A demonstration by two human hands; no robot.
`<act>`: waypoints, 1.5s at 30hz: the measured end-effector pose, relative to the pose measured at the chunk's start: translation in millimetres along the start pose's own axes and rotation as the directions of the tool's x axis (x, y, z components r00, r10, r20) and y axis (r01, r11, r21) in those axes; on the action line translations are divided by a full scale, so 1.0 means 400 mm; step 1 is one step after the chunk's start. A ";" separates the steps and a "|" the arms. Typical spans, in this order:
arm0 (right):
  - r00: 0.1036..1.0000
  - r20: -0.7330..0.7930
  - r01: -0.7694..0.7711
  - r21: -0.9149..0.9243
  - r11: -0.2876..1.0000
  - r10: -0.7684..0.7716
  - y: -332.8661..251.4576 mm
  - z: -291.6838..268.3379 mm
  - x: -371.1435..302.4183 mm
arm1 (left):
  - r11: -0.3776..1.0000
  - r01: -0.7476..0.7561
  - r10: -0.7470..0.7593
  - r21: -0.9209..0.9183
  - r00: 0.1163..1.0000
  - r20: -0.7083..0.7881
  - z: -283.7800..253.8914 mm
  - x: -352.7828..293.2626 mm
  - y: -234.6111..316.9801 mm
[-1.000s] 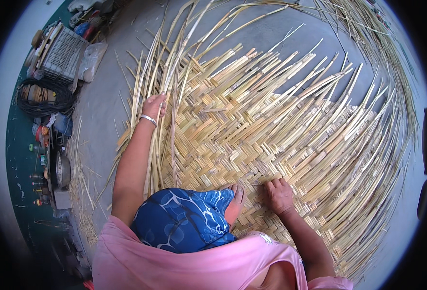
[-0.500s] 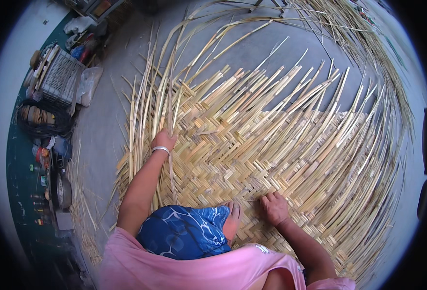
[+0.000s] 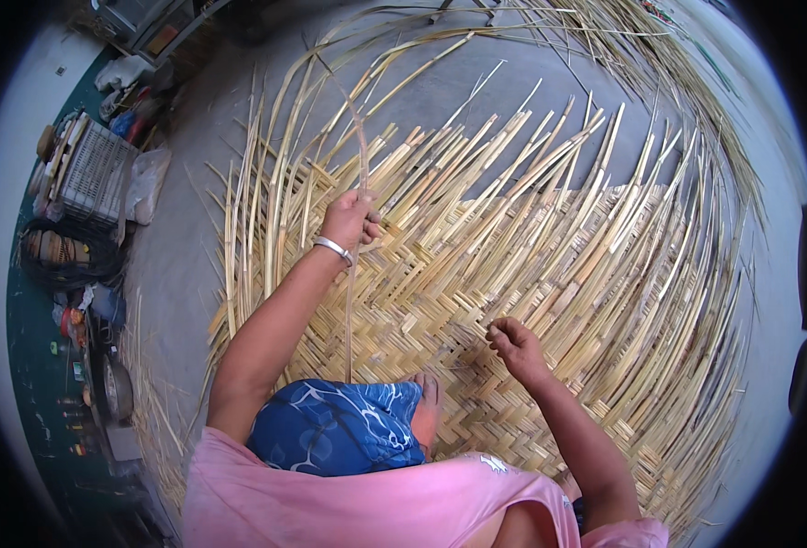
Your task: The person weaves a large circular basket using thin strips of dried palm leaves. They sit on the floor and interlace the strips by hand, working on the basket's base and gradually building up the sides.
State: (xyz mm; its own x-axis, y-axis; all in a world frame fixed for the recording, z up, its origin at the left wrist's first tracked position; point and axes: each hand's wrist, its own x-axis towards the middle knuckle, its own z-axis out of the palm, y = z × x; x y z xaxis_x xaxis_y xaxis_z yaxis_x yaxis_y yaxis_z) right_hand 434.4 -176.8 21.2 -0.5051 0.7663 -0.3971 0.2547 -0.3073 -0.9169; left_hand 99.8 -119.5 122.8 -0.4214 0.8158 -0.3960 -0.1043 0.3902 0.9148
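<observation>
A large woven mat (image 3: 403, 324) of pale split reed lies on the floor under me, in a herringbone pattern, with long loose ends fanning out at its far and right sides. My left hand (image 3: 350, 221), a silver bangle at its wrist, is closed round a long thin reed strip (image 3: 350, 315). That strip runs from beside my knee up through the fist and curves away above it. Over the middle of the mat, my right hand (image 3: 518, 351) has its fingers curled together; whatever they may pinch is hidden. My bare foot (image 3: 427, 409) rests on the weave.
Several long strips (image 3: 280, 137) arch up at the mat's far left. More loose reeds (image 3: 686, 82) lie at the far right. Along the left wall stand a grey plastic crate (image 3: 97, 173), a coil of black cord (image 3: 70, 251) and a metal pan (image 3: 117, 388).
My left hand has lifted the strip away from the standing strips, moving right and slightly farther off. My right hand has moved farther away from me over the mat.
</observation>
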 end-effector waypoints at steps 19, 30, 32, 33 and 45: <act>0.549 -0.835 0.319 0.250 0.914 0.037 -0.212 -0.890 -0.358 | 0.835 -0.013 -0.547 0.551 0.099 0.831 0.359 -0.374 -0.206; -0.291 -0.954 0.158 0.025 0.987 0.070 0.038 -1.510 -1.436 | 0.802 0.003 -0.597 0.597 0.004 0.802 0.459 -0.375 -0.069; -0.405 -0.906 0.186 0.047 0.981 0.120 0.035 -1.544 -1.557 | 0.756 0.019 -0.652 0.655 -0.080 0.754 0.434 -0.354 -0.119; -0.449 -0.881 0.202 0.061 0.978 0.147 0.029 -1.543 -1.604 | 0.727 0.017 -0.680 0.686 -0.117 0.724 0.424 -0.353 -0.138; -0.257 -0.947 -0.946 0.205 0.252 -0.194 0.113 -1.360 -1.742 | 0.771 -0.254 -0.552 0.583 0.189 0.812 0.547 -0.337 -0.011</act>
State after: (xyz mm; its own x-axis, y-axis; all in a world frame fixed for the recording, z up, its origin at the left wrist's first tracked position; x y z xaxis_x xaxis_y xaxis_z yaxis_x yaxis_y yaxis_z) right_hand 1246.7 -417.8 278.0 0.8613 0.3967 0.3174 0.3725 -0.9180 0.1363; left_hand 354.2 -137.8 154.6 0.7094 0.2856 -0.6443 0.5524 0.3424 0.7600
